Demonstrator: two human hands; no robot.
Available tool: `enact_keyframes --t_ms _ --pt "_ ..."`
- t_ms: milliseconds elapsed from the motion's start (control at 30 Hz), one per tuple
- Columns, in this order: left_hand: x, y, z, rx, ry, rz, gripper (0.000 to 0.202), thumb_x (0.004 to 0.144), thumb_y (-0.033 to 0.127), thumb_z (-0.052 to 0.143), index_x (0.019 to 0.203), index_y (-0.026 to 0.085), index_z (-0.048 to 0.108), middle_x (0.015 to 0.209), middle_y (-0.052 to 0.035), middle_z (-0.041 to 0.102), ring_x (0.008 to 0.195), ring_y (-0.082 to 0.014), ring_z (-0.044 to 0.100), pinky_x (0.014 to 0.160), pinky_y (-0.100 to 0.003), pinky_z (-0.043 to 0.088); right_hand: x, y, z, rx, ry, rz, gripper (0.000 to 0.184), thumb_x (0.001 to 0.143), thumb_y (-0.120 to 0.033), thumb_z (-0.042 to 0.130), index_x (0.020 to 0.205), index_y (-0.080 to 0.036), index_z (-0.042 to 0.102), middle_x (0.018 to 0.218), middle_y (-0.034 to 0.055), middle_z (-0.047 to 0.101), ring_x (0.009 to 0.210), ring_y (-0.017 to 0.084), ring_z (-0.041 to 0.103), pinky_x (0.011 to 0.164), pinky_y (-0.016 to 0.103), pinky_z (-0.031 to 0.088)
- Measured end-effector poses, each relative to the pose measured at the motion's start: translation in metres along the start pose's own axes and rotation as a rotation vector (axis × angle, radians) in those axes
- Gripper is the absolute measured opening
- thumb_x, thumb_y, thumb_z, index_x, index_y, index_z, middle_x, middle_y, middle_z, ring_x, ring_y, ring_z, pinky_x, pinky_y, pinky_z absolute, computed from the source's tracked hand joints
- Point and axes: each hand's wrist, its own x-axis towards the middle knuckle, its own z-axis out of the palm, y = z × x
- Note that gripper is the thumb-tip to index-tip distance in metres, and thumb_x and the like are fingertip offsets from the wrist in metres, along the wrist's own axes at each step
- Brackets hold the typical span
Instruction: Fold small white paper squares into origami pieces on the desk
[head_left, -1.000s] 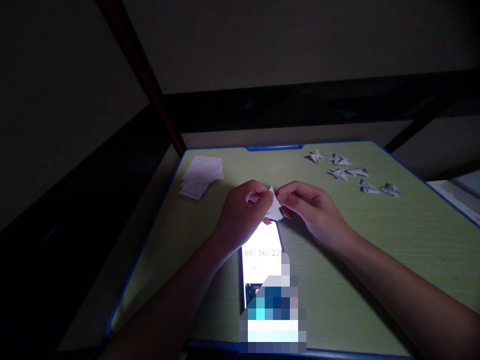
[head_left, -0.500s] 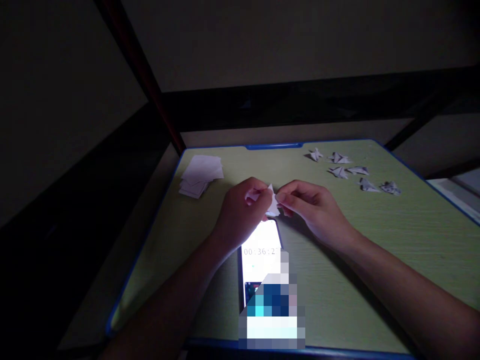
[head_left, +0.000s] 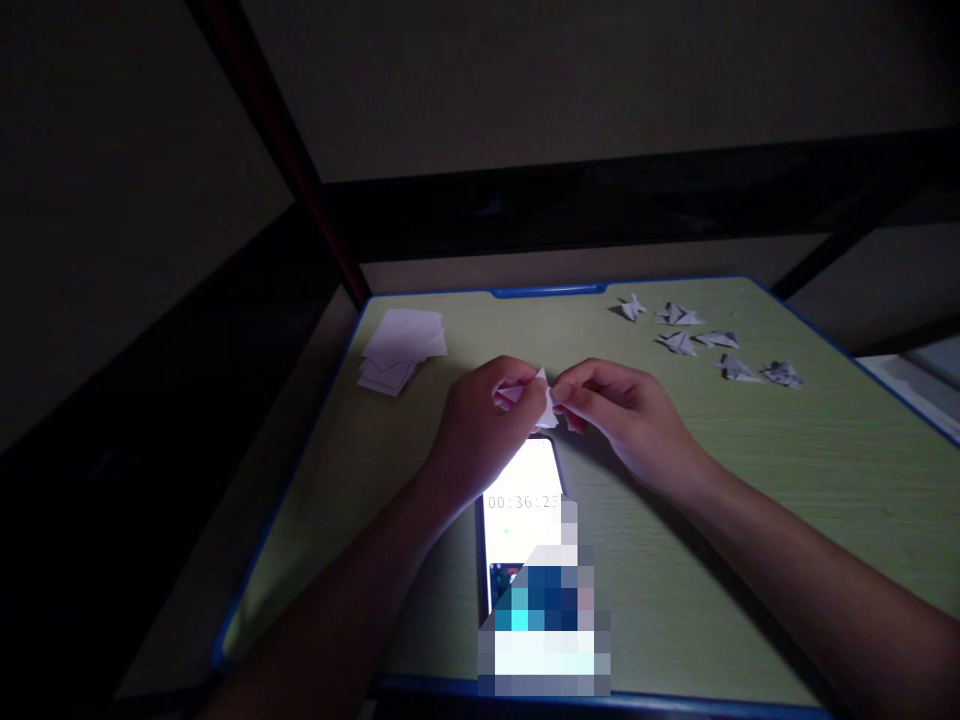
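A small folded white paper (head_left: pixel 548 412) is pinched between both hands above the top end of a lit phone. My left hand (head_left: pixel 491 415) is closed on its left side, thumb across the front, covering much of the paper. With thumb and fingertips, my right hand (head_left: pixel 619 405) grips its right edge. One pointed tip of the paper sticks up between the hands. The phone (head_left: pixel 517 530) lies just below, its bright screen showing a running timer; its lower part is blurred out by a mosaic.
A loose stack of white paper sheets (head_left: pixel 405 340) lies at the table's back left. Several small folded paper pieces (head_left: pixel 679 343) are spread at the back right. The green table (head_left: pixel 750 480) has a blue rim. White papers or books (head_left: pixel 911 385) show beyond its right edge.
The hands stay almost in place, still holding the folded paper, which has shifted very slightly. The view has moved a touch.
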Motion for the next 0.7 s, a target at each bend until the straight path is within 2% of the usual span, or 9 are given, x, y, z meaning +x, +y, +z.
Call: enact_keyframes --t_ms 333,567,700 --pt "0.0002 -0.0036 -0.0008 0.112 -0.004 0.043 0.008 0.078 0.017 0.054 0.072 0.015 0.058 0.061 0.0020 0.058 0.056 -0.0089 0.056 0.050 -0.019 0.047 -0.0009 -0.0050 0.0031 -0.053 -0.026 0.003 0.011 0.074 -0.024 0.066 0.073 -0.015 0.060 0.061 -0.0028 0.054 0.054 0.008 0.047 0.050 0.023 0.036" --pt "-0.0006 -0.0087 -0.0011 0.230 0.015 0.236 0.006 0.078 0.015 0.055 0.078 0.015 0.061 0.071 -0.0004 0.065 0.063 -0.0091 0.059 0.059 -0.021 0.049 0.0004 -0.0027 0.0025 -0.062 -0.012 -0.004 0.011 0.070 -0.022 0.068 0.072 -0.015 0.060 0.065 -0.0010 0.057 0.058 0.010 0.049 0.053 0.024 0.038" --pt "0.0000 -0.0071 -0.0013 0.214 0.037 0.262 0.005 0.077 0.013 0.057 0.077 0.016 0.062 0.072 0.0001 0.066 0.064 -0.0083 0.059 0.061 -0.020 0.049 0.0003 -0.0014 0.0023 -0.059 -0.009 -0.009 0.010 0.070 -0.021 0.068 0.074 -0.015 0.061 0.067 -0.0004 0.058 0.059 0.010 0.050 0.055 0.025 0.039"
